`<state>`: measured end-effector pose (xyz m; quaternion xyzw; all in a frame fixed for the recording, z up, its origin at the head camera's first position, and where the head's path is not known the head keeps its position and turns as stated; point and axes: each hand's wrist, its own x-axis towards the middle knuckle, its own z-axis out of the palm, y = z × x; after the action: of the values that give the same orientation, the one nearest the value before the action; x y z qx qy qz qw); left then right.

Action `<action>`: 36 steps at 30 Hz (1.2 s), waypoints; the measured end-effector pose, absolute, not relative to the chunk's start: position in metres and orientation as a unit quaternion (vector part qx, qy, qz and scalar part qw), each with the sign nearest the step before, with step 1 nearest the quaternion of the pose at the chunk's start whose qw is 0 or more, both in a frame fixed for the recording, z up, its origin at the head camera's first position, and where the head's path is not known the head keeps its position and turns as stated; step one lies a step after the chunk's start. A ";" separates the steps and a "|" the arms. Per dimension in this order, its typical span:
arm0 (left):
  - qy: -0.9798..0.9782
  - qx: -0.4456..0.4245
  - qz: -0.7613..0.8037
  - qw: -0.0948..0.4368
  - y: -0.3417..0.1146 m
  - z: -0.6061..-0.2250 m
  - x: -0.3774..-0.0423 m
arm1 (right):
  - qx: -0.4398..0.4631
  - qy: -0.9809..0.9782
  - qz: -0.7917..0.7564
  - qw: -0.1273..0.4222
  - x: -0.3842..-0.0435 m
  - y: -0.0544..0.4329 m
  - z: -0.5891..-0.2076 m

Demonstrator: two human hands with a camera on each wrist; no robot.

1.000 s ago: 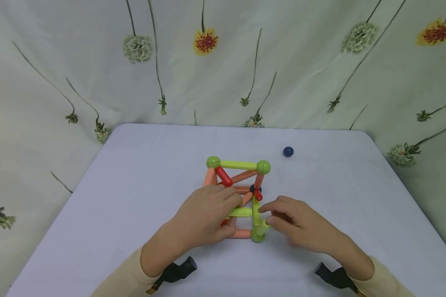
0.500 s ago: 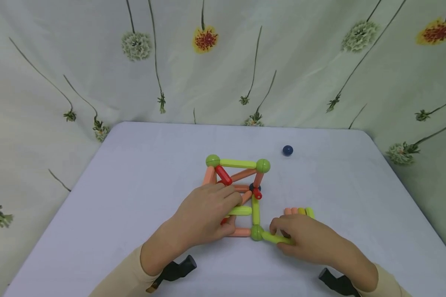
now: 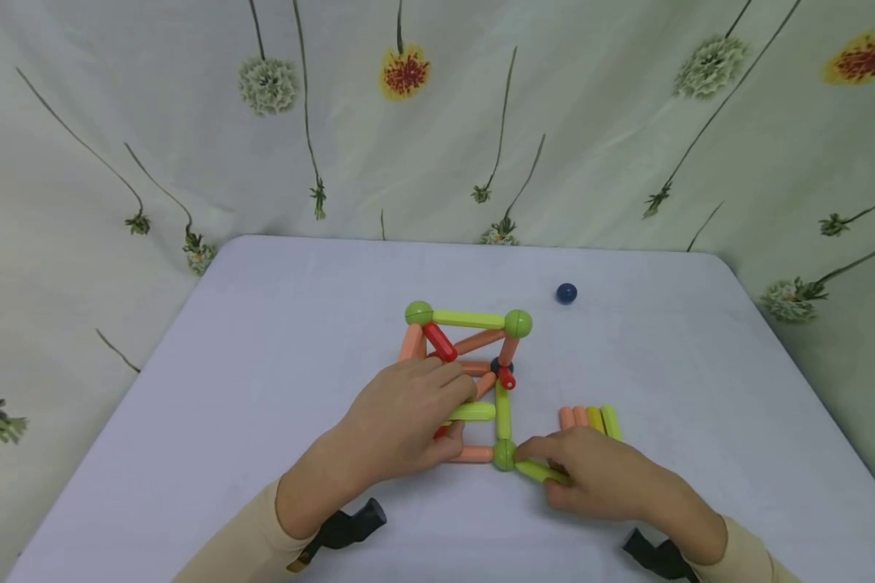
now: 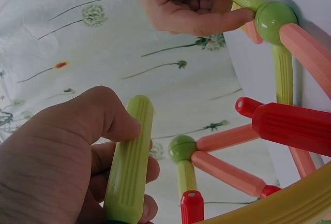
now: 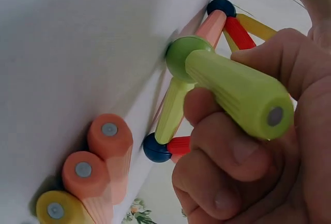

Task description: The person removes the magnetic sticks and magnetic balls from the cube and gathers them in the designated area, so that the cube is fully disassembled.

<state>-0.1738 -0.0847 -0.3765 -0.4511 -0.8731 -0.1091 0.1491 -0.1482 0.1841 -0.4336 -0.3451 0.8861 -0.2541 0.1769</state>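
Observation:
A frame of magnetic rods and balls stands mid-table, with green balls [image 3: 518, 324] at its far corners and salmon, red and yellow-green rods. My left hand [image 3: 404, 421] reaches over its left side and pinches a yellow-green rod [image 4: 132, 157] between thumb and fingers. At the frame's near right corner, a green ball [image 3: 505, 455] joins a yellow-green rod [image 3: 543, 472] pointing outward to the right. My right hand [image 3: 605, 474] pinches that rod; its index fingertip is close to the ball. The left hand covers part of the frame in the head view.
Right of the frame, several loose rods lie side by side, among them salmon rods [image 5: 85, 175] and a yellow rod [image 5: 57, 208], partly behind the right hand in the head view. A dark blue ball [image 3: 566, 293] lies toward the table's back. A flower-patterned cloth [image 3: 437, 121] hangs behind.
The yellow-green rod at the near green ball has swung from raised to pointing right, the right hand lowering with it. Latest, the right index finger shifted toward the ball. The left hand stays put.

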 end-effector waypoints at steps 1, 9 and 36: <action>-0.872 -0.452 -0.110 0.150 -0.084 -0.376 -0.174 | -0.346 0.885 -0.259 0.175 -0.148 0.184 -0.434; -0.873 -0.449 -0.114 0.153 -0.083 -0.377 -0.174 | -0.342 0.880 -0.284 0.168 -0.148 0.188 -0.439; -0.871 -0.451 -0.138 0.137 -0.080 -0.372 -0.163 | -0.035 0.958 -0.261 0.112 -0.154 0.268 -0.451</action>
<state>-0.1634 -0.0800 -0.3722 -0.4509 -0.8712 -0.1379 0.1369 -0.1535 0.2680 -0.4514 -0.0345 0.9582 -0.2610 0.1117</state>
